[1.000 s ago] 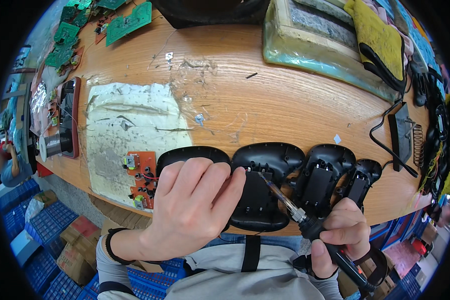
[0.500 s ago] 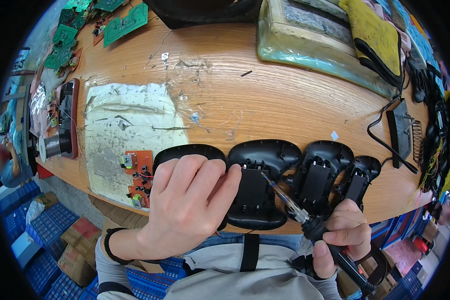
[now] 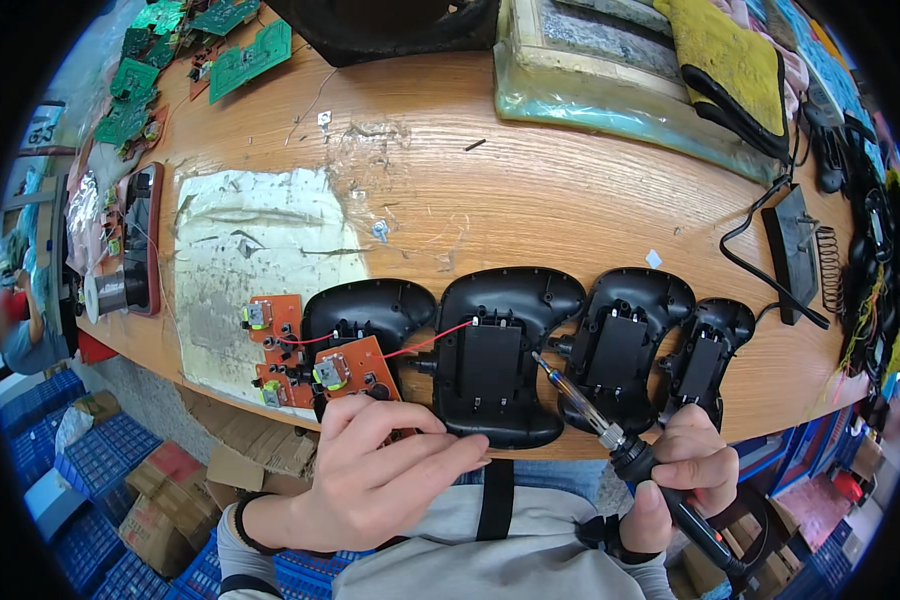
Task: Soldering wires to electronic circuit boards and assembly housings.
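Observation:
My right hand [image 3: 685, 470] is closed around a soldering iron [image 3: 620, 445]. The iron's tip points up and left, just right of the second black game-controller shell [image 3: 490, 365]. A red wire runs from a top contact of that shell to an orange circuit board [image 3: 355, 365], which lies tilted over the first black shell [image 3: 375, 300]. My left hand [image 3: 390, 460] is beside the board's lower edge and the second shell's bottom. Thumb and index finger stretch apart, with nothing visible between them; the other fingertips are hidden.
Two more black shells [image 3: 615, 350] [image 3: 705, 355] continue the row rightward. More orange boards [image 3: 275, 320] lie on a stained pale sheet [image 3: 260, 230]. At the back are green circuit boards [image 3: 250, 65] and a yellow-black glove [image 3: 725, 60]. An iron stand [image 3: 795, 255] stands right; a solder spool [image 3: 105, 295] sits left.
My left hand has moved down from the second shell's contacts, uncovering the orange board, red wire and first shell. The iron has stayed nearly in place in my right hand.

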Available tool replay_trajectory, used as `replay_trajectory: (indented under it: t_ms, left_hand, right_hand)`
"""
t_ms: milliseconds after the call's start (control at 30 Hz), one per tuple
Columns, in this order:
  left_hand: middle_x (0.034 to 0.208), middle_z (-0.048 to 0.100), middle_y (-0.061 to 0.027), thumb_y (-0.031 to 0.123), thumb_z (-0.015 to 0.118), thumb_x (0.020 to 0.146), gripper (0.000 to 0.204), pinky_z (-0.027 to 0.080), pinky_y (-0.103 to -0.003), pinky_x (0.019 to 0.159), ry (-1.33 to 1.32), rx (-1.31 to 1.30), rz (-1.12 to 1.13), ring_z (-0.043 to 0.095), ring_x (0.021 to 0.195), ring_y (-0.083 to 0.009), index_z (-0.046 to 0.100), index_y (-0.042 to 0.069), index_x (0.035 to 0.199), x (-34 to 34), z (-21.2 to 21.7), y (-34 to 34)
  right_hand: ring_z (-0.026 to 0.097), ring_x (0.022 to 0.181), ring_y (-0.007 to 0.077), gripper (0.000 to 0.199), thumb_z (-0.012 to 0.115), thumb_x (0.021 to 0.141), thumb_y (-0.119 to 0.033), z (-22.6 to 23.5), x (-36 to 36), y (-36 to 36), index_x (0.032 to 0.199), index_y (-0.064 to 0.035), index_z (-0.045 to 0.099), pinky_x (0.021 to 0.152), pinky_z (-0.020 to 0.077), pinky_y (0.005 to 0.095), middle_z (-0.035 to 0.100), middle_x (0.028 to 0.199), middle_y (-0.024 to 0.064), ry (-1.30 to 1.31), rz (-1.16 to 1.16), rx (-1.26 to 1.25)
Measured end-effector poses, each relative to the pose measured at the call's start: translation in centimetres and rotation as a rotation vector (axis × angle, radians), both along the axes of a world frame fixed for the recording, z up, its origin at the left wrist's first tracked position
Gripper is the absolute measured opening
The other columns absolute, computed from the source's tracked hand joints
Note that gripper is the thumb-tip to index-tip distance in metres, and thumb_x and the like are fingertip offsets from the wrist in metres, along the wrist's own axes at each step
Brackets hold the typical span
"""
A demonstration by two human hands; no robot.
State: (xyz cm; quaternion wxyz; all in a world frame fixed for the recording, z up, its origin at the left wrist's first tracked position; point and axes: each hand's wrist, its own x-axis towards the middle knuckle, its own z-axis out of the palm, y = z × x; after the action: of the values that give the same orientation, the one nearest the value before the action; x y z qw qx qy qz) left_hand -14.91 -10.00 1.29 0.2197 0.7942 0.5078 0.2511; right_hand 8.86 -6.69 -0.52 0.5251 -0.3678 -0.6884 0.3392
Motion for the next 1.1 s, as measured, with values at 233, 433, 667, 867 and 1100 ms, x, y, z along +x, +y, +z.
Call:
replay_trajectory:
  t_ms: [233,433,667,867,1100]
  left_hand:
    - [0.074,0.058,0.0011,0.006,0.061,0.051,0.035,0.032,-0.029,0.066,0.138,0.131,0.050,0.053,0.072,-0.0160,0.068,0.009,0.084,0.8,-0.5,0.8]
    - [0.076,0.056,0.0015,0.007,0.058,0.051,0.035,0.032,-0.030,0.067,0.219,0.165,0.002,0.052,0.074,-0.0157,0.068,0.009,0.084,1.4,-0.8,1.0]
    - [0.077,0.054,-0.0001,0.009,0.065,0.058,0.023,0.034,-0.029,0.067,0.289,0.192,-0.059,0.052,0.076,-0.0161,0.065,0.009,0.081,1.1,-1.0,1.3]
    - [0.077,0.054,0.0001,0.009,0.065,0.058,0.023,0.034,-0.030,0.068,0.273,0.182,-0.080,0.052,0.076,-0.0158,0.065,0.009,0.082,1.0,-1.1,1.4]
    - [0.076,0.054,0.0004,0.009,0.065,0.057,0.024,0.034,-0.030,0.068,0.248,0.147,-0.054,0.052,0.076,-0.0158,0.066,0.008,0.081,0.8,-0.8,1.3]
  right_hand:
    - [0.039,0.032,0.0138,0.025,0.063,0.056,-0.005,0.2,0.3,-0.3,0.075,-0.0030,0.047,0.043,0.0278,0.0266,0.046,0.044,0.0035,-0.014,0.048,-0.011]
    - [0.040,0.033,0.0140,0.024,0.066,0.057,-0.004,-0.1,0.3,-1.2,0.073,-0.0035,0.048,0.043,0.0276,0.0266,0.046,0.044,0.0031,0.020,-0.031,-0.029]
    - [0.043,0.034,0.0134,0.024,0.067,0.058,-0.005,-0.1,0.9,-1.7,0.074,-0.0046,0.050,0.043,0.0286,0.0260,0.050,0.047,0.0025,-0.038,0.049,-0.074]
    - [0.047,0.036,0.0130,0.022,0.068,0.058,-0.006,-0.3,0.8,-1.8,0.073,-0.0045,0.052,0.042,0.0286,0.0247,0.051,0.049,0.0021,-0.056,0.123,-0.072]
    - [0.046,0.035,0.0131,0.020,0.067,0.057,-0.006,-0.5,0.7,-2.0,0.071,-0.0042,0.052,0.042,0.0285,0.0245,0.050,0.047,0.0023,-0.031,0.070,-0.062]
